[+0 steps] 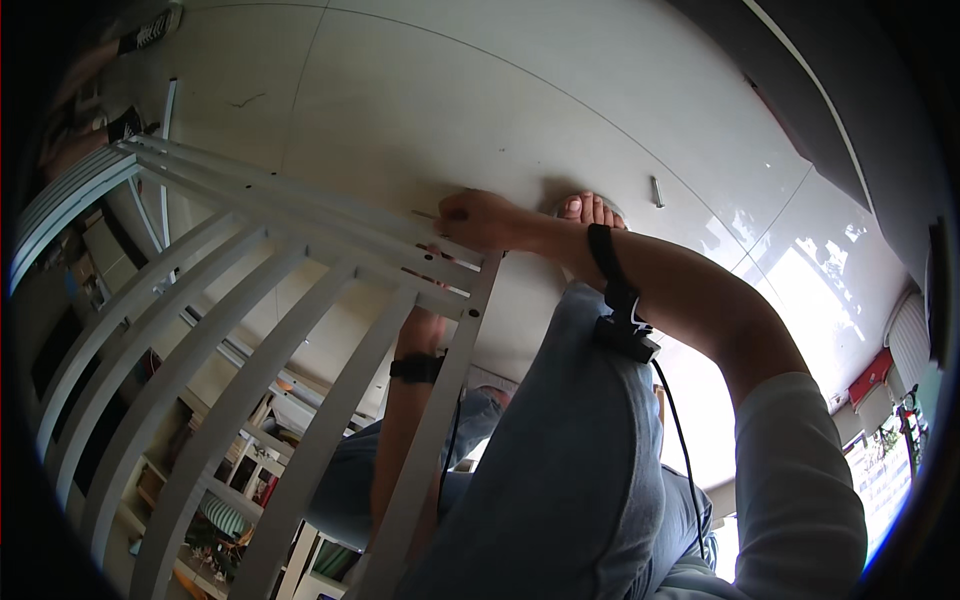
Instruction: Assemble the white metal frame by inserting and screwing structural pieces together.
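A white slatted frame point(325, 395) leans across the left and middle of the view, with dark holes along its rails. My right hand point(482, 220) is closed at the far side of the frame's corner, beside the end of the outer rail point(350, 215). From its fingers a thin rod point(424, 213) sticks out to the left; its kind is too small to tell. My left hand point(424, 322) reaches up behind the slats to the same corner. Rails cover most of its fingers, so its grip cannot be made out.
A metal bolt point(657, 192) lies on the pale tiled floor point(420, 90), right of my bare foot point(592, 210). A dark, large piece of furniture point(850, 110) stands at the upper right. Another person's shoe point(150, 28) shows at the upper left. A black cable point(684, 440) hangs from my right wrist strap.
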The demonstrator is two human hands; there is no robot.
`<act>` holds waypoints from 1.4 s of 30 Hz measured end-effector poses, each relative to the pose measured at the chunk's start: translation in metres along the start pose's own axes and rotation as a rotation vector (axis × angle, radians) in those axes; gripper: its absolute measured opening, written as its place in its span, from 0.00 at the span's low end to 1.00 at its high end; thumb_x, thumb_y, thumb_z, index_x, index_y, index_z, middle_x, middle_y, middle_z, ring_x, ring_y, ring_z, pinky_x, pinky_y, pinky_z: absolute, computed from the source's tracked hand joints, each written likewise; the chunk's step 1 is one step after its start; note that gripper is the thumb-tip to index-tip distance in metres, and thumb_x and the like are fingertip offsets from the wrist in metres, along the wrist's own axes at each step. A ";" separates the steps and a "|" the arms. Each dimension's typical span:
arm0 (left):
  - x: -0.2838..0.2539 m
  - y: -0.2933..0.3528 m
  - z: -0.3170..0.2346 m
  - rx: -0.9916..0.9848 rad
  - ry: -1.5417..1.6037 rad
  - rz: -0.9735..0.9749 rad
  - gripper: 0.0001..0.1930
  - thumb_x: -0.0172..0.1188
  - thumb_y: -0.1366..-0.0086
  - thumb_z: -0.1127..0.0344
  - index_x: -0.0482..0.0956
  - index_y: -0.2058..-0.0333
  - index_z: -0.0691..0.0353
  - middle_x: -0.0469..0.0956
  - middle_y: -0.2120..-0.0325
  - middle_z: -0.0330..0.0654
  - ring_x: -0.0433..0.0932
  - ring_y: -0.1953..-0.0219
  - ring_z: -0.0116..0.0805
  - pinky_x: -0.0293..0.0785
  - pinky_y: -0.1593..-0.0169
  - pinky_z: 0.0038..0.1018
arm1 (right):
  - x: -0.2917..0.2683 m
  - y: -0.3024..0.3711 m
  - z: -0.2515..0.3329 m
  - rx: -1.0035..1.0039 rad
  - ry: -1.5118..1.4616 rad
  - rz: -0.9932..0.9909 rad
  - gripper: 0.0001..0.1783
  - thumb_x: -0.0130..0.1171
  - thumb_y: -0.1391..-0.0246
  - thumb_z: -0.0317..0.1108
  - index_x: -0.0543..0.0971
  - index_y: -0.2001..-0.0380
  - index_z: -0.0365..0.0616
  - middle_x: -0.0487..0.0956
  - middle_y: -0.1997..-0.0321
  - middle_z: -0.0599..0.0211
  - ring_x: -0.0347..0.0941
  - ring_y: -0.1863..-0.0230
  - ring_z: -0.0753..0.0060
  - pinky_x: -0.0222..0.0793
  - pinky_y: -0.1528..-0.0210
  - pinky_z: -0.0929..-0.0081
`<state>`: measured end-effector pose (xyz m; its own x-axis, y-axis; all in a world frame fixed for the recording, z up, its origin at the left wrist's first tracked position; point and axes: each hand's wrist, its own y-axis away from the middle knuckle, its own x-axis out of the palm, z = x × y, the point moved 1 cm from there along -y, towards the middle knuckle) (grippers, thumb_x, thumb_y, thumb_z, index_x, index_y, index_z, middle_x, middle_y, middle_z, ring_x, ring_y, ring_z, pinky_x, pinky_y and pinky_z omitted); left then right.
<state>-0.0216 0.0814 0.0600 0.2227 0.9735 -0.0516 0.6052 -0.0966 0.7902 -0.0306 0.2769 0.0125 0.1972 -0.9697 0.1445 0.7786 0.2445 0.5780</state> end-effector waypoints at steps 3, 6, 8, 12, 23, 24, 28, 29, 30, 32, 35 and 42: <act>-0.014 -0.011 0.009 -0.141 0.041 0.022 0.29 0.64 0.34 0.53 0.66 0.39 0.56 0.71 0.43 0.39 0.74 0.45 0.35 0.66 0.40 0.33 | 0.000 0.001 -0.004 -0.061 -0.040 -0.004 0.14 0.56 0.42 0.44 0.80 0.68 0.44 0.78 0.72 0.58 0.73 0.69 0.64 0.69 0.61 0.61; -0.005 -0.011 0.010 -0.139 0.063 0.043 0.29 0.65 0.34 0.54 0.66 0.39 0.56 0.71 0.43 0.38 0.74 0.44 0.35 0.66 0.39 0.33 | 0.002 0.002 -0.015 -0.121 -0.088 -0.070 0.12 0.55 0.42 0.42 0.80 0.68 0.44 0.79 0.72 0.57 0.76 0.67 0.61 0.69 0.60 0.59; -0.002 -0.008 0.008 -0.140 0.057 0.044 0.29 0.64 0.34 0.54 0.66 0.39 0.56 0.71 0.43 0.38 0.74 0.44 0.35 0.66 0.39 0.34 | 0.004 0.002 -0.017 -0.149 -0.068 -0.116 0.12 0.55 0.42 0.41 0.79 0.69 0.44 0.80 0.71 0.55 0.77 0.66 0.58 0.69 0.59 0.58; -0.021 -0.008 0.009 -0.055 -0.054 0.111 0.27 0.61 0.32 0.54 0.66 0.39 0.56 0.72 0.43 0.38 0.73 0.42 0.36 0.64 0.36 0.34 | 0.010 0.013 0.010 -0.046 0.040 -0.169 0.12 0.53 0.41 0.40 0.80 0.68 0.44 0.81 0.68 0.53 0.78 0.60 0.49 0.70 0.55 0.56; 0.036 0.017 -0.034 -0.104 -0.044 0.096 0.16 0.59 0.31 0.53 0.72 0.51 0.53 0.75 0.59 0.32 0.74 0.56 0.22 0.67 0.58 0.21 | -0.002 -0.001 0.019 -0.102 0.354 -0.063 0.12 0.56 0.45 0.36 0.82 0.65 0.40 0.81 0.63 0.53 0.78 0.56 0.47 0.72 0.51 0.56; 0.037 0.018 -0.036 -0.113 -0.051 0.098 0.17 0.59 0.31 0.53 0.72 0.50 0.53 0.75 0.58 0.32 0.74 0.55 0.23 0.68 0.57 0.21 | -0.003 -0.001 0.022 -0.155 0.364 -0.081 0.11 0.58 0.46 0.35 0.82 0.65 0.40 0.81 0.63 0.52 0.77 0.57 0.50 0.72 0.53 0.57; 0.042 0.015 -0.039 -0.149 -0.084 0.120 0.19 0.59 0.31 0.54 0.71 0.46 0.54 0.77 0.53 0.33 0.77 0.51 0.26 0.71 0.53 0.22 | -0.010 -0.001 0.015 -0.186 0.256 -0.150 0.11 0.61 0.49 0.32 0.84 0.63 0.40 0.82 0.63 0.53 0.78 0.56 0.51 0.72 0.53 0.58; 0.043 0.014 -0.038 -0.160 -0.093 0.126 0.20 0.59 0.31 0.55 0.71 0.45 0.54 0.77 0.52 0.33 0.77 0.49 0.26 0.72 0.52 0.22 | -0.012 0.000 0.014 -0.164 0.171 -0.149 0.12 0.61 0.49 0.32 0.84 0.61 0.41 0.82 0.63 0.53 0.78 0.56 0.52 0.72 0.52 0.59; 0.044 0.012 -0.037 -0.172 -0.101 0.134 0.20 0.59 0.31 0.55 0.71 0.44 0.54 0.78 0.51 0.34 0.78 0.48 0.27 0.73 0.51 0.22 | -0.015 0.001 0.014 -0.140 0.086 -0.149 0.13 0.61 0.49 0.33 0.84 0.60 0.41 0.83 0.63 0.53 0.79 0.56 0.53 0.72 0.51 0.60; -0.014 -0.003 -0.002 -0.097 -0.089 0.123 0.24 0.60 0.31 0.56 0.67 0.41 0.54 0.74 0.47 0.34 0.75 0.46 0.27 0.70 0.47 0.25 | -0.010 -0.003 0.037 -0.109 0.112 -0.105 0.13 0.61 0.49 0.32 0.85 0.59 0.42 0.83 0.62 0.54 0.79 0.56 0.54 0.72 0.50 0.61; -0.017 -0.011 0.011 -0.092 -0.035 0.135 0.28 0.62 0.32 0.57 0.64 0.37 0.54 0.71 0.43 0.34 0.73 0.42 0.28 0.66 0.41 0.29 | -0.004 -0.014 0.031 -0.081 0.170 -0.150 0.14 0.61 0.49 0.31 0.85 0.59 0.43 0.83 0.62 0.55 0.79 0.56 0.56 0.72 0.49 0.63; 0.001 -0.014 0.002 -0.161 0.013 0.081 0.28 0.61 0.31 0.58 0.63 0.36 0.54 0.70 0.42 0.35 0.71 0.41 0.29 0.62 0.37 0.30 | -0.008 -0.019 0.018 -0.192 0.185 -0.185 0.13 0.60 0.50 0.32 0.85 0.60 0.44 0.84 0.60 0.56 0.79 0.55 0.55 0.72 0.48 0.64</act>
<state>-0.0280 0.0832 0.0474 0.2554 0.9666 0.0232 0.4553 -0.1414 0.8790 -0.0580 0.2801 0.0142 0.1328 -0.9853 -0.1079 0.9061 0.0766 0.4161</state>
